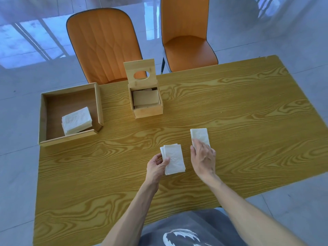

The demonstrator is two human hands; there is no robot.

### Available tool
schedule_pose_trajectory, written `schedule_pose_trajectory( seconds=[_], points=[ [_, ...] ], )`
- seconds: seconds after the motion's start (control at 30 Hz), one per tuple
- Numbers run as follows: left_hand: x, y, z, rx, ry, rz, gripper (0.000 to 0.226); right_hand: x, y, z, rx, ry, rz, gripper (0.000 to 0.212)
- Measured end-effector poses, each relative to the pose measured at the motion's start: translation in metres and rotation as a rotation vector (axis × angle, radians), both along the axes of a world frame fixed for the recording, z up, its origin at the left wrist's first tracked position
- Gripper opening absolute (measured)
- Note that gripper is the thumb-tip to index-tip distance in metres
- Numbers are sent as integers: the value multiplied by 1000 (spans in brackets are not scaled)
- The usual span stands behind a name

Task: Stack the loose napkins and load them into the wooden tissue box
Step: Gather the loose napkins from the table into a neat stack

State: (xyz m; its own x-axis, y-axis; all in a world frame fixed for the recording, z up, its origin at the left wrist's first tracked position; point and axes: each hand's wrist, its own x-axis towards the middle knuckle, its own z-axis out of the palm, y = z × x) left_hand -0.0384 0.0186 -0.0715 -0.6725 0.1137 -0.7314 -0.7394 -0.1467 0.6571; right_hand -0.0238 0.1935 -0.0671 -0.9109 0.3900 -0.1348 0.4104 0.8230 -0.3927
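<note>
My left hand [157, 166] grips the left edge of a small stack of white napkins [174, 159] lying near the middle of the wooden table. To its right, my right hand [204, 158] rests flat with its fingers on the near end of a single white napkin [198, 134]. The wooden tissue box [148, 110] stands further back with its lid [139, 72] tipped up, a round hole in the lid. Inside the box lie pale, shaded napkins. A thicker pile of white napkins [77, 120] sits in the wooden tray [44, 119] at the left.
The yellow wood-grain table [230, 107] stretches right and toward me. Two orange chairs [104, 45] [188, 38] stand behind its far edge. The tray hangs close to the table's left edge. My lap in grey cloth shows at the bottom.
</note>
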Motion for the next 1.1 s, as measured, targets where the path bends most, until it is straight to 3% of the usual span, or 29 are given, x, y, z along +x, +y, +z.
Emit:
schedule_pose_trajectory(
  seconds=[0.13,0.37,0.5,0.7,0.83,0.97,1.1],
  points=[
    [1,-1,0,1,11,-1,31,14,-4,4,-13,67,-85,27],
    [5,-1,3,20,39,17,23,13,3,10,-64,-192,-404,65],
    [9,-4,0,16,42,37,27,9,6,15,-129,-271,-484,60],
    [13,-5,0,19,52,54,26,6,5,25,-264,-214,-462,58],
    [14,-5,-1,15,57,59,29,6,4,28,-495,-90,-460,33],
    [14,-5,-3,7,59,62,32,9,-5,34,-976,24,-512,11],
    [14,-6,-6,8,54,47,35,13,-24,30,-1057,-68,-399,13]
  ],
)
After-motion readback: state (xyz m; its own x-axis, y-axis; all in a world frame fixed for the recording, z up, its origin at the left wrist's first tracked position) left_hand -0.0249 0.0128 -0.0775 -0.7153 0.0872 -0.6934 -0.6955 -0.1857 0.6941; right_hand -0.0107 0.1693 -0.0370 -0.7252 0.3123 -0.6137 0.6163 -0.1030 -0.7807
